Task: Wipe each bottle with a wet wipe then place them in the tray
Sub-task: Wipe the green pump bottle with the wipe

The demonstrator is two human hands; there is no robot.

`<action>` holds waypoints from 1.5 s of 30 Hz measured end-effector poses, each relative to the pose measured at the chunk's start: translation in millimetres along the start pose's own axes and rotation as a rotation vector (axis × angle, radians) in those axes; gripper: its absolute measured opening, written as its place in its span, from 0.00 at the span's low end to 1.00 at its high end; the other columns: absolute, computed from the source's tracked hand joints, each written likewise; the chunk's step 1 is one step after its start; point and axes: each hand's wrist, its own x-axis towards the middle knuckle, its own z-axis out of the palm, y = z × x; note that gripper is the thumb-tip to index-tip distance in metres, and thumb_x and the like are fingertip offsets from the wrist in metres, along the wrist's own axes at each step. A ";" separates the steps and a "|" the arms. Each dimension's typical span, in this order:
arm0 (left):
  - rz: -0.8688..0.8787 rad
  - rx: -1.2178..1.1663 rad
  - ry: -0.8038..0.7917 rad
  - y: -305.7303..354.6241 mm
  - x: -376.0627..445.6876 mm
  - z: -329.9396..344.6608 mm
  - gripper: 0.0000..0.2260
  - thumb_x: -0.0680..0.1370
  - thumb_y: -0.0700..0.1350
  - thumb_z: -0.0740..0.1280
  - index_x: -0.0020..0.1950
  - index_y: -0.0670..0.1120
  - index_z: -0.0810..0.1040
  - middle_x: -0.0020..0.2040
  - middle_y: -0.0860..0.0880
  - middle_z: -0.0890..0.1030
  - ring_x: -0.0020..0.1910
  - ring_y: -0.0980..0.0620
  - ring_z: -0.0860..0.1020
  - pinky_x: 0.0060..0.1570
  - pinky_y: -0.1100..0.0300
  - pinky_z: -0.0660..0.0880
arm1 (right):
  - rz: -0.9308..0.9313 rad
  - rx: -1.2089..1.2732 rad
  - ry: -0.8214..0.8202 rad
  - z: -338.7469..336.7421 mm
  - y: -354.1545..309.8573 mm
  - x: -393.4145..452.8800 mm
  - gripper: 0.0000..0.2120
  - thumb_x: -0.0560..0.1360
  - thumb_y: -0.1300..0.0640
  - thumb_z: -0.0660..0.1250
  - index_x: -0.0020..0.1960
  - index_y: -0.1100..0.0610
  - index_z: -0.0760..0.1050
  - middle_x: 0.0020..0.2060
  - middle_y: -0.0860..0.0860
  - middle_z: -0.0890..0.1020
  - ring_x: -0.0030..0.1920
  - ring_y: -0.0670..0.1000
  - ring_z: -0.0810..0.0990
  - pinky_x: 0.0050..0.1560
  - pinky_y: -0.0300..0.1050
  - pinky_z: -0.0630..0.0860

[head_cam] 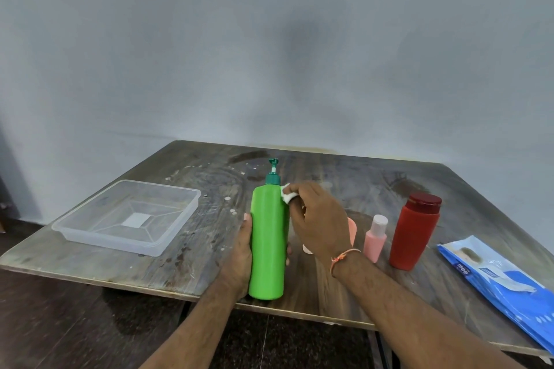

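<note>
Soft, even light is cast with a dim shadow on the wall (302,48), and edges are bent by wide-angle distortion and slightly blurred.

Scuffed dark wooden table (344,183) against a pale blue-grey wall (269,54), over dark speckled floor (60,323).

four bottles (267,241), one clear tray (126,216), one wipe (287,195), one wipes pack (506,284), two hands (317,219)

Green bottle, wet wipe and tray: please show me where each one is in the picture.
green bottle (267,243), head view, middle of its body.
wet wipe (287,196), head view, white wad at the fingertips.
tray (105,237), head view, near rim.
</note>
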 end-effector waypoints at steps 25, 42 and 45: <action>0.273 0.242 0.194 -0.6 -15.1 13.2 0.35 0.82 0.65 0.48 0.59 0.39 0.83 0.49 0.31 0.85 0.43 0.38 0.85 0.44 0.46 0.83 | -0.437 -0.498 -0.050 -7.6 -48.0 32.3 0.07 0.80 0.56 0.70 0.57 0.51 0.81 0.52 0.49 0.80 0.44 0.55 0.80 0.30 0.50 0.78; 0.284 0.296 0.184 0.3 -20.9 17.6 0.42 0.71 0.80 0.60 0.55 0.44 0.87 0.50 0.29 0.85 0.48 0.32 0.83 0.53 0.36 0.79 | -0.488 -0.373 0.051 -31.7 -29.4 41.5 0.14 0.83 0.53 0.65 0.66 0.45 0.82 0.53 0.46 0.83 0.45 0.56 0.82 0.33 0.47 0.77; 0.276 0.337 0.178 0.1 -21.9 16.3 0.43 0.76 0.75 0.54 0.58 0.38 0.84 0.49 0.31 0.85 0.46 0.34 0.84 0.49 0.42 0.81 | -0.362 -0.221 0.064 -30.5 -26.4 44.9 0.13 0.83 0.55 0.67 0.65 0.45 0.83 0.54 0.44 0.84 0.47 0.54 0.84 0.37 0.49 0.80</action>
